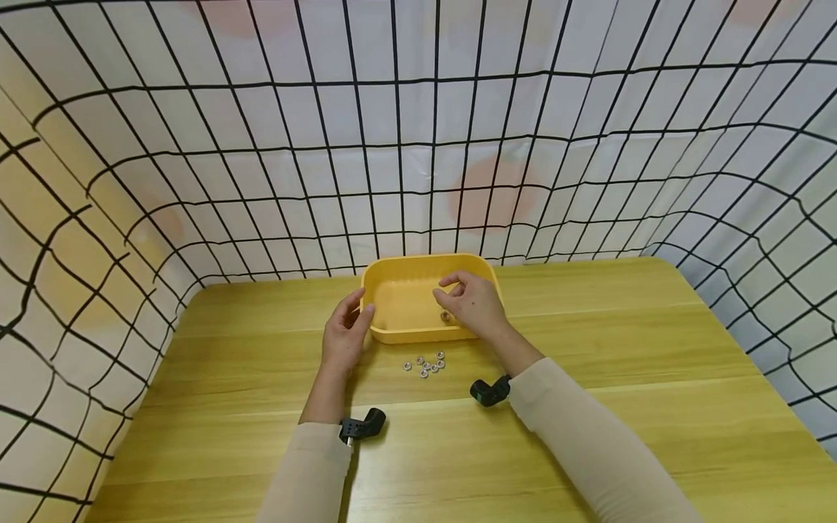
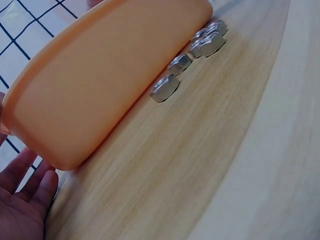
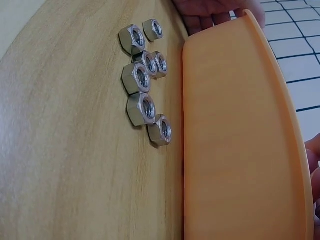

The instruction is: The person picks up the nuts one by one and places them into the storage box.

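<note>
A yellow plastic tray [image 1: 399, 335] stands near the back of the table; it looks orange in the wrist views. My left hand [image 1: 344, 334] is at its left end, fingertips and thumb against or close beside the outer wall. My right hand [image 1: 476, 303] hovers over the tray's right half, thumb and index finger apart with nothing visible between them. Below that hand, a metal nut [image 1: 445, 316] shows inside the tray. Several silver hex nuts [image 1: 427, 366] lie in a loose cluster before the tray's front wall, seen closer as hex nuts [image 3: 136, 78] in the right wrist view.
Around the tray spreads a wooden table [image 1: 588, 436]. Black netting [image 1: 431, 138] hangs in front of a pale sheet behind the table and along both sides. Each wrist wears a small black camera, such as the right-hand camera [image 1: 489, 392].
</note>
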{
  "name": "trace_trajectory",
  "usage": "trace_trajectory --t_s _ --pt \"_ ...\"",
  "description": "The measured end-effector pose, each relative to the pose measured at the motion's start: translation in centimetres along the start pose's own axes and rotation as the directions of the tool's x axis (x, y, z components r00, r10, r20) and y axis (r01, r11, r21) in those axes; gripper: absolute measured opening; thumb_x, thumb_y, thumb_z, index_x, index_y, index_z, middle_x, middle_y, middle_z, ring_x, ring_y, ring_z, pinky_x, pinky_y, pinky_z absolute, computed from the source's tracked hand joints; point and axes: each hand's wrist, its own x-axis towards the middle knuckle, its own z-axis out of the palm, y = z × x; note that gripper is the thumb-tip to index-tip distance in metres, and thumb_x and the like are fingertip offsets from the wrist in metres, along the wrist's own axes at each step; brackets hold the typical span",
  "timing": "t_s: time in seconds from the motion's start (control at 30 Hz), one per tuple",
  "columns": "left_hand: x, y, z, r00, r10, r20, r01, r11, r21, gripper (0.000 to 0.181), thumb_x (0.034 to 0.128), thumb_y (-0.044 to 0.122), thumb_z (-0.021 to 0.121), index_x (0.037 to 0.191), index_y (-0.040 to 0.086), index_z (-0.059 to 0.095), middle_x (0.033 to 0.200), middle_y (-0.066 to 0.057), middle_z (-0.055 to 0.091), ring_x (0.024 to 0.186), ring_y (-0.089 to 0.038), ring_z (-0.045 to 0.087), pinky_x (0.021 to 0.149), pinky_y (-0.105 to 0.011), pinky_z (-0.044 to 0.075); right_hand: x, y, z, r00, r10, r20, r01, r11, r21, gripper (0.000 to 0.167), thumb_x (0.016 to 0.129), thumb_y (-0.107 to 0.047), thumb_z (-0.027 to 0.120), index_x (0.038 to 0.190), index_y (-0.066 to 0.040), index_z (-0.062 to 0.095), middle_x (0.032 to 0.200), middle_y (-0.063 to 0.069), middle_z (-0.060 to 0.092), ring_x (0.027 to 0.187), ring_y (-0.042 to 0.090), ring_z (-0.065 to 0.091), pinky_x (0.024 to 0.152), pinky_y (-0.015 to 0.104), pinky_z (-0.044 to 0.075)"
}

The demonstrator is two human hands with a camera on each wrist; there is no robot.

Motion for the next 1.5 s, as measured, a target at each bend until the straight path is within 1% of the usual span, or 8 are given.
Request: trace_trajectory --t_s 0.23,0.47,0.77,1.07,1.17,1.27,1.37,1.5 --pt "0.0 0.2 0.1 1.000 -0.003 0.007 0.003 1.000 0.008 0.047 0.1012 0.031 0.065 0.146 0.019 0.056 0.153 -0.012 0.051 0.139 -0.033 0.049 0.116 -0.050 0.041 0.0 -0.1 -0.2 1.000 0.006 -0.014 -0.006 1.000 0.011 0.022 0.095 -0.033 0.071 0.110 -0.016 0.069 0.074 0.002 0.063 0.053 0.017 0.049 0.047 0.025 0.037" --pt "0.0 0.3 0.0 1.000 -0.009 0.000 0.009 1.000 -0.004 0.045 0.1012 0.031 0.065 0.145 0.021 0.057 0.152 -0.011 0.052 0.139 -0.031 0.049 0.116 -0.049 0.041 0.3 0.0 -0.5 1.000 0.000 0.005 -0.001 0.996 0.086 0.023 0.095 -0.033 0.071 0.110 -0.015 0.069 0.071 0.001 0.061 0.051 0.016 0.046 0.045 0.024 0.037" --pt "0.0 0.3 0.1 1.000 -0.009 0.009 0.009 1.000 -0.002 0.047 0.1009 0.032 0.066 0.146 0.020 0.057 0.153 -0.012 0.050 0.140 -0.032 0.049 0.117 -0.050 0.041 -0.3 -0.3 -1.4 0.998 -0.059 0.017 0.057 0.992 0.116 0.023 0.095 -0.032 0.072 0.111 -0.016 0.069 0.074 0.002 0.064 0.052 0.016 0.048 0.045 0.025 0.039" --pt "-0.1 0.2 0.0 1.000 -0.007 0.002 0.007 1.000 0.003 0.046 0.1013 0.032 0.065 0.145 0.021 0.057 0.153 -0.011 0.051 0.139 -0.032 0.050 0.117 -0.049 0.041 -1.9 -1.1 -2.2 0.993 -0.109 0.041 0.103 0.986 0.133 0.032 0.095 -0.029 0.073 0.119 -0.010 0.069 0.077 0.003 0.066 0.057 0.019 0.052 0.048 0.024 0.038" --pt "-0.1 0.2 0.0 1.000 -0.007 0.005 0.007 1.000 0.003 0.046 0.1013 0.032 0.065 0.145 0.021 0.057 0.153 -0.011 0.052 0.139 -0.032 0.049 0.117 -0.049 0.041 -2.7 -1.1 -2.5 0.992 -0.115 0.049 0.105 0.981 0.165 0.031 0.095 -0.027 0.074 0.119 -0.009 0.068 0.077 0.004 0.066 0.058 0.019 0.051 0.050 0.024 0.039" --pt "-0.1 0.2 0.0 1.000 0.001 0.004 -0.001 1.000 0.003 0.046 0.1015 0.032 0.065 0.145 0.020 0.057 0.153 -0.012 0.051 0.139 -0.032 0.049 0.117 -0.049 0.041 -3.6 -1.2 -2.5 0.992 -0.116 0.057 0.104 0.977 0.189 0.031 0.095 -0.026 0.074 0.119 -0.009 0.068 0.078 0.004 0.066 0.059 0.020 0.052 0.051 0.024 0.041" --pt "-0.2 0.2 0.0 1.000 0.008 0.002 -0.008 1.000 0.004 0.045 0.1017 0.030 0.065 0.145 0.020 0.057 0.152 -0.012 0.052 0.139 -0.032 0.050 0.116 -0.049 0.042 -4.5 -1.2 -2.4 0.991 -0.114 0.071 0.100 0.979 0.178 0.030 0.094 -0.026 0.075 0.119 -0.009 0.069 0.079 0.003 0.066 0.061 0.019 0.052 0.053 0.025 0.041" --pt "-0.2 0.1 0.0 1.000 0.012 0.001 -0.012 1.000 0.004 0.045 0.1017 0.029 0.065 0.145 0.019 0.058 0.151 -0.012 0.052 0.137 -0.032 0.051 0.114 -0.048 0.043 -5.6 -1.0 -2.1 0.990 -0.091 0.111 0.069 0.981 0.183 0.030 0.094 -0.026 0.075 0.119 -0.011 0.069 0.079 0.003 0.066 0.060 0.019 0.053 0.052 0.025 0.041"
